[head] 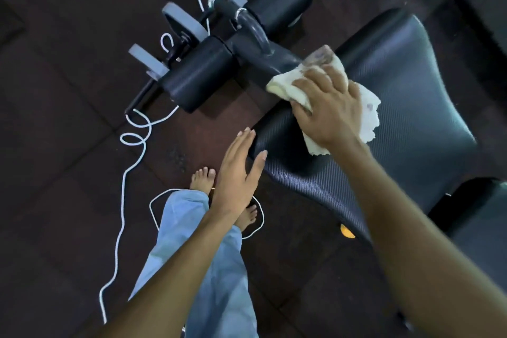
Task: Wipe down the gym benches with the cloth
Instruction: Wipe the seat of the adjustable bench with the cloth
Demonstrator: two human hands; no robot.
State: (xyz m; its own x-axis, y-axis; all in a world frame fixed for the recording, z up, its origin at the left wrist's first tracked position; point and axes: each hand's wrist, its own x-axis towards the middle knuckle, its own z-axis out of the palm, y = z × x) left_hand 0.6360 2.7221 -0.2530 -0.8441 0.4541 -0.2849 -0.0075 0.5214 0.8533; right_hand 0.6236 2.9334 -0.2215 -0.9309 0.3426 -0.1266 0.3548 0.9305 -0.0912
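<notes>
A thin white cord (pixel 120 200) loops loosely across the dark rubber floor tiles (pixel 55 90) at the far left, slack and coiled, lying close to the bare feet (pixel 203 177) and the pale blue trouser leg (pixel 197 255); it looks worth minding when stepping round. Further in stand the cylindrical foam rollers (pixel 200 74), matte black and smooth-skinned, flanked by grey plastic end caps (pixel 146 59) on a black metal frame. The left hand (pixel 238 170) is open, fingers straight and together, thumb spread, its fingertips resting at the rounded near corner of the bench (pixel 397 90); it holds nothing and seems to be steadying the pad. That pad is black vinyl with a fine woven, carbon-like grain, gently contoured and waisted toward its middle, a texture likely to trap sweat in its ridges. The right hand (pixel 326 107) lies spread over the cloth (pixel 367 115), pressing it flat against the head end of the pad where the curved black post (pixel 263 44) meets it. The cloth is a cream, soft, crumpled rag with a few dull stains, bunched up against the post at its far edge. To do this stroke well, I would keep the palm flat, press firmly enough to work into the grain, draw long overlapping passes along the pad, and refold to a cleaner face once this one is soiled.
</notes>
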